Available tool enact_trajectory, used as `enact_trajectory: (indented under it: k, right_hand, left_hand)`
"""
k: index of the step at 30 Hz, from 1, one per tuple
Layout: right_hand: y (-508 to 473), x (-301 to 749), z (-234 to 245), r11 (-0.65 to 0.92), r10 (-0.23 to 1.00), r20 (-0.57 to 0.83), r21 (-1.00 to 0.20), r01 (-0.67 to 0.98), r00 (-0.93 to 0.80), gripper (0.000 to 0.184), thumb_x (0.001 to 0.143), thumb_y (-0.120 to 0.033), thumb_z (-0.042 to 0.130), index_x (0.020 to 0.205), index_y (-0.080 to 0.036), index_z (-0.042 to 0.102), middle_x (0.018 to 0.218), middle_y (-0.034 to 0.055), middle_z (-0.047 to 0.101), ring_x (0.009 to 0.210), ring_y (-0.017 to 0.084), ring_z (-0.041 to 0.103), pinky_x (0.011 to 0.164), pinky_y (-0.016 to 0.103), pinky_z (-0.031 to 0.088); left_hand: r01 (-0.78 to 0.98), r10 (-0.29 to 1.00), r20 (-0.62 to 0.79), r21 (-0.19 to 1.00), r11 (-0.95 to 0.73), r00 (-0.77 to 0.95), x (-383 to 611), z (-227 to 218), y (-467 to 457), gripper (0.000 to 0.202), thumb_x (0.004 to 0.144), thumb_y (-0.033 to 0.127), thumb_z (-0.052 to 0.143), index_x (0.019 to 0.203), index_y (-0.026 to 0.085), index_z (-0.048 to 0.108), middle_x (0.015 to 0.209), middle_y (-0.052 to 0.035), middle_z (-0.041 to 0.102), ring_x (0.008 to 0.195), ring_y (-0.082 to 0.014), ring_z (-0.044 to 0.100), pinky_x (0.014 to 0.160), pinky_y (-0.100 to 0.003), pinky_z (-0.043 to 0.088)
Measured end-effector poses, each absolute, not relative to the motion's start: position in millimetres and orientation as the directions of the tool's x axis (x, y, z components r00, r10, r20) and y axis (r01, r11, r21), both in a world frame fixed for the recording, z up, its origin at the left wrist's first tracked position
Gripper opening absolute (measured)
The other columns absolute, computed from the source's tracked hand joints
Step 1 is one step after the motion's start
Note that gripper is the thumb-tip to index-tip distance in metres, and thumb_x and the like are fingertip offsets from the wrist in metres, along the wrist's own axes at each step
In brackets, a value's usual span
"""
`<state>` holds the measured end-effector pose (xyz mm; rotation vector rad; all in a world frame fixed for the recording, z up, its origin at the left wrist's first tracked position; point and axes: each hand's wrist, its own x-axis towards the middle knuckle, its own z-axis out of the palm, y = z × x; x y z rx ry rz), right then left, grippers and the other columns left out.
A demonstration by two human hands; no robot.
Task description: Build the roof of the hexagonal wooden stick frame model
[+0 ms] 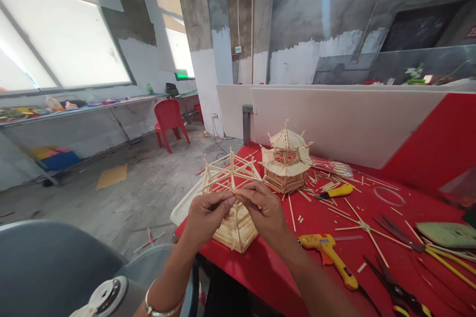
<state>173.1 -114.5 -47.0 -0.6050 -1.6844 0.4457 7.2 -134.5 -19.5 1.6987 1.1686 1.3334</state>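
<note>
Two hands (pixel 265 209) pinching stick model (pixel 231 239) between them; it extends below, beyond.

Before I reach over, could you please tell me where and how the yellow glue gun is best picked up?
By its handle, I'd say, coming from above and the near right. The glue gun lies on its side on the red table, nozzle pointing left, away from that grip, and the handle slants toward the near right.
</note>
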Motion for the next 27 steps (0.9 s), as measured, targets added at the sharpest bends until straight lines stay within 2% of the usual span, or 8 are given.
enact_trajectory:
  k: [27]
  right_hand:
    - [-115.1, 172.2, -46.8, 0.797, 0.602, 0.787, -0.585, 0.152, -0.131, 0.032, 0.094, -0.015, 0.060, 0.116, -0.035, 0.071, 0.094, 0.0028, 0.069, 0.088, 0.017, 0.061, 0.076, 0.032, 0.050]
  left_hand:
    - [0.250, 0.938, 0.339, 0.904, -0.347, 0.077, 6.4, -19.4, -136.3, 0.020, 0.081, 0.029, 0.069, 0.089, 0.017, 0.082, 0.049, 0.0025, 0.057, 0.044, -0.0067, 0.045, 0.043, -0.016, 0.038]
